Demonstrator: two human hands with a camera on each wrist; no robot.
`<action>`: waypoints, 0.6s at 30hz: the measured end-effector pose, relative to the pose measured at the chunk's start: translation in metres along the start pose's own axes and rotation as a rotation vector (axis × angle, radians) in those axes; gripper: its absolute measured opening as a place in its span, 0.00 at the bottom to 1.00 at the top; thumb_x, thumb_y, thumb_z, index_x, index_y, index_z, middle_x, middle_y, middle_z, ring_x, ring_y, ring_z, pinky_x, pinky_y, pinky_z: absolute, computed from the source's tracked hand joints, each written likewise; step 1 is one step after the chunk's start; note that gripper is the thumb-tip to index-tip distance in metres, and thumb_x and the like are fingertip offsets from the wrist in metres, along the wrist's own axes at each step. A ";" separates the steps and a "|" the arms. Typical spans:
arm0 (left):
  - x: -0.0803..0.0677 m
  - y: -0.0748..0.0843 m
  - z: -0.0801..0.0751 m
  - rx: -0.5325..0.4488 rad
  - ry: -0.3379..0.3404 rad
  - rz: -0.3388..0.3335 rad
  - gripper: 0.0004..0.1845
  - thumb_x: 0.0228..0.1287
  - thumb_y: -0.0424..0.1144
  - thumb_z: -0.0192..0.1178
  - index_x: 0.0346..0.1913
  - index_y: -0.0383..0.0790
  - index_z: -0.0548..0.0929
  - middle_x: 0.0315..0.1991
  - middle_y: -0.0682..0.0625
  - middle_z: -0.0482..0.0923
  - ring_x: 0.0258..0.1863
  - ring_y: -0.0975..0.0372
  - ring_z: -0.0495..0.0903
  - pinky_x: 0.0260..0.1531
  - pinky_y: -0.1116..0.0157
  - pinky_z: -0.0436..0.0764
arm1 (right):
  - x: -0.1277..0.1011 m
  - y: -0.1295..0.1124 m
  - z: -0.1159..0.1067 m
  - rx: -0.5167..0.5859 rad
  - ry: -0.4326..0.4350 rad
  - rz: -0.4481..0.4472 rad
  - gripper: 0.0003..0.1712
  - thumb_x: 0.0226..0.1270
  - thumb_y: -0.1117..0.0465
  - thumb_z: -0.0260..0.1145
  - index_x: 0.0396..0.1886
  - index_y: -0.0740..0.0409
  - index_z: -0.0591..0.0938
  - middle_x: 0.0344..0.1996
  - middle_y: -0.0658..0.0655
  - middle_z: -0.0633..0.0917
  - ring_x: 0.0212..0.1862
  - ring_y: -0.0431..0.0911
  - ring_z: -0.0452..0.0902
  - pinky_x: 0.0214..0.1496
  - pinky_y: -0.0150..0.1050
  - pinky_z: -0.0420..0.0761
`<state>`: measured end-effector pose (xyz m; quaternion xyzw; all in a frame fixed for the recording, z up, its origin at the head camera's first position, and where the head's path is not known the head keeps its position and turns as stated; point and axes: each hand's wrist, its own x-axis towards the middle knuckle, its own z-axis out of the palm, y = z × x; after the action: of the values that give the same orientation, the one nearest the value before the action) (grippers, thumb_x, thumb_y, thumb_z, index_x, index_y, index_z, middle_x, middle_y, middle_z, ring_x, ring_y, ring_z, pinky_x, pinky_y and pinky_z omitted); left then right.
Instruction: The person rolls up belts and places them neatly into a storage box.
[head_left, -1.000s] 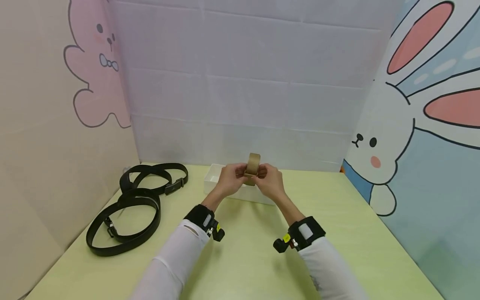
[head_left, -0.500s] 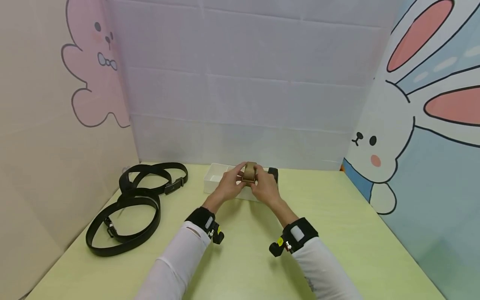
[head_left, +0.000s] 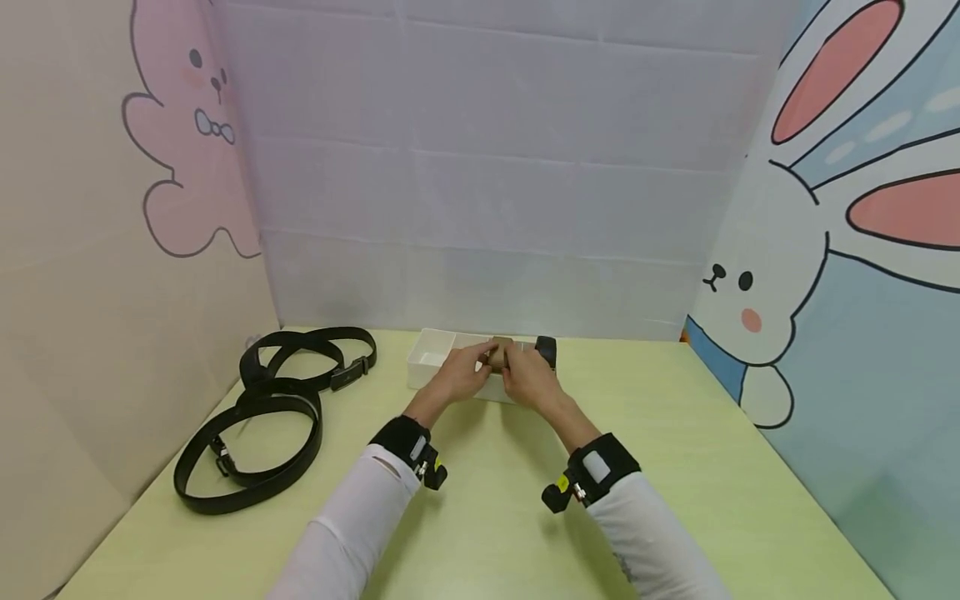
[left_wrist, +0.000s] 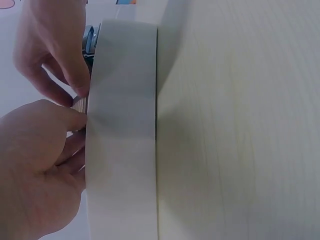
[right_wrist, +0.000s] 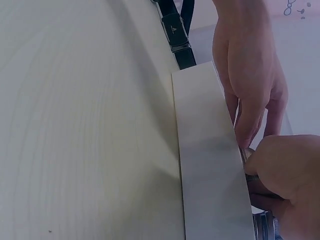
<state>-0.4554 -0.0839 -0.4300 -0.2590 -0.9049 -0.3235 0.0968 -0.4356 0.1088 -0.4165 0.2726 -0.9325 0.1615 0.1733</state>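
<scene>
While both hands meet over the white box [head_left: 424, 360] at the table's far edge, the rolled tan belt [head_left: 501, 352] sits between their fingertips, low at the box's rim, partly inside. Left hand [head_left: 459, 377] pinches the roll from its left side, fingers curled onto it; right hand [head_left: 529, 377] pinches it from the right, thumb and fingers curled on it too. Left wrist view: fingertips of both hands press at the box's near wall [left_wrist: 121, 135], roll mostly hidden behind it. Right wrist view: same, only a sliver of the roll's metal end shows by the right hand [right_wrist: 287, 180]. A black rolled belt [head_left: 547, 349] stands in the box just right of the hands. Two black belts [head_left: 255, 433] lie looped on the green table [head_left: 487, 517], well apart to the left. Wall panels close behind the box; bare table surface toward the person and to the right.
</scene>
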 end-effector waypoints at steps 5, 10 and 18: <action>-0.015 0.001 -0.015 0.003 -0.021 0.031 0.24 0.82 0.30 0.61 0.75 0.33 0.82 0.69 0.35 0.87 0.69 0.42 0.87 0.69 0.46 0.85 | -0.008 -0.011 -0.005 -0.040 0.041 -0.054 0.03 0.77 0.71 0.68 0.44 0.68 0.82 0.33 0.65 0.87 0.36 0.59 0.86 0.41 0.52 0.88; -0.034 -0.028 -0.042 0.035 -0.007 0.084 0.21 0.83 0.34 0.62 0.72 0.30 0.84 0.71 0.34 0.86 0.73 0.41 0.84 0.73 0.45 0.83 | -0.018 -0.019 0.005 -0.156 0.217 -0.172 0.02 0.73 0.70 0.70 0.42 0.66 0.85 0.40 0.65 0.88 0.48 0.61 0.86 0.53 0.52 0.89; -0.099 -0.047 -0.131 0.178 -0.004 -0.050 0.14 0.84 0.31 0.61 0.62 0.31 0.90 0.59 0.35 0.91 0.59 0.41 0.90 0.61 0.42 0.88 | -0.024 -0.072 0.012 -0.002 0.049 -0.346 0.14 0.76 0.65 0.75 0.57 0.64 0.88 0.55 0.61 0.91 0.61 0.56 0.87 0.65 0.49 0.88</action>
<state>-0.3954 -0.2384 -0.3881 -0.2275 -0.9365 -0.2435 0.1096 -0.3784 0.0574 -0.4222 0.4250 -0.8672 0.1351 0.2216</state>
